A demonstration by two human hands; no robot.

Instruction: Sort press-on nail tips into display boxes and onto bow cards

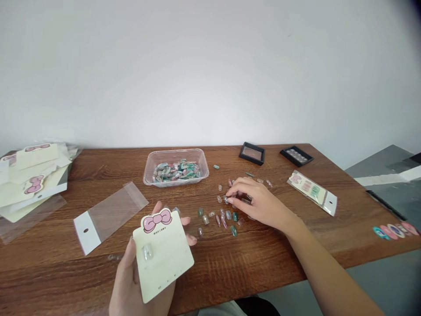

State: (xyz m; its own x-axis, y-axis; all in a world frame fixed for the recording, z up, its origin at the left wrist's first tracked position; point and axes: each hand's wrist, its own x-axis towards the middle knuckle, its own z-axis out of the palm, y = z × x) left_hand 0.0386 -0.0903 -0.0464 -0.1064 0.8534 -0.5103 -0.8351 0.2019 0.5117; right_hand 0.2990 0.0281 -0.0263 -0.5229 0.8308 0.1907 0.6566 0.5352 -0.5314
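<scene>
My left hand (pixel 141 281) holds a cream nail display card (pixel 167 259) with a pink bow at its top, tilted above the table's front. One clear press-on nail (pixel 148 251) sits on the card's left side. Over the loose nails, my right hand (pixel 259 202) has thumb and index finger closed at a small pale-blue press-on nail (pixel 226 199). Green, pink and clear press-on nails (pixel 222 217) lie scattered beneath and beside this hand; its palm hides some of them.
Behind them stands a clear plastic tub (pixel 148 169) of nails. A clear bag (pixel 115 213) lies left, near stacked cards (pixel 36 175). Two black frames (pixel 243 153) and a packaged nail set (pixel 311 193) are right. Round stickers (pixel 394 231) lie near the table's right edge.
</scene>
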